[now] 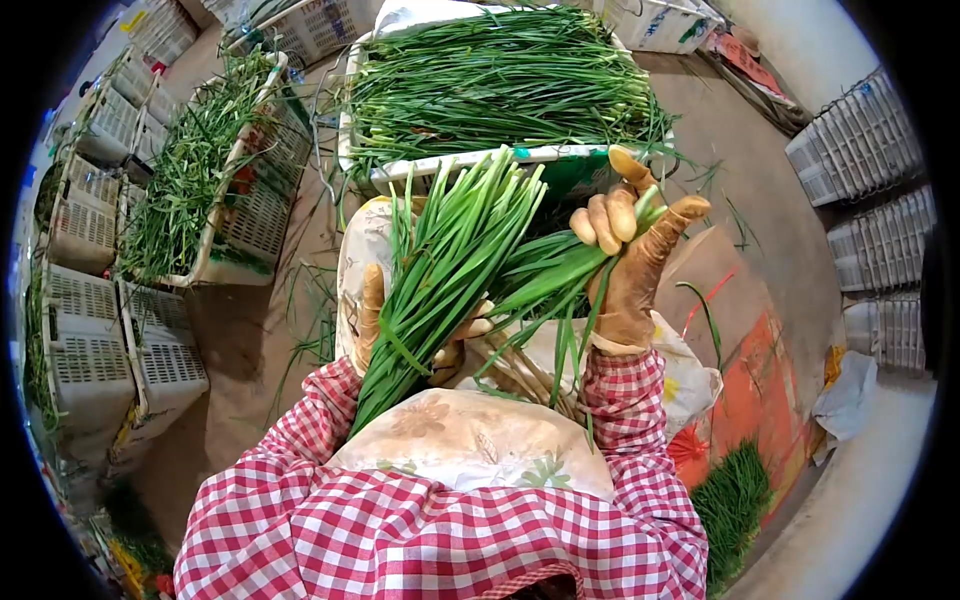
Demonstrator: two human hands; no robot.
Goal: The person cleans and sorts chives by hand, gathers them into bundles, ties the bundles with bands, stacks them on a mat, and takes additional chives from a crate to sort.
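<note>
My left hand (372, 318), in a tan stained glove, is wrapped round a thick bunch of green stalks (450, 260) held over my lap. The pale cut ends point up and away from me. My right hand (632, 250), in a similar glove, grips a smaller bundle of leaves (555, 278) with its curled fingers, while the thumb and another finger stick out. Leaves of this bundle run left towards the larger bunch and hang down by my wrist. Some brownish stems (530, 378) lie below, between my hands.
Ahead stands a white crate heaped with long green stalks (500, 85). A crate of loose leaves (195, 170) is on the left, beside stacked crates (90, 350). More crates (865, 135) line the right wall. A green pile (733, 500) lies at the lower right.
</note>
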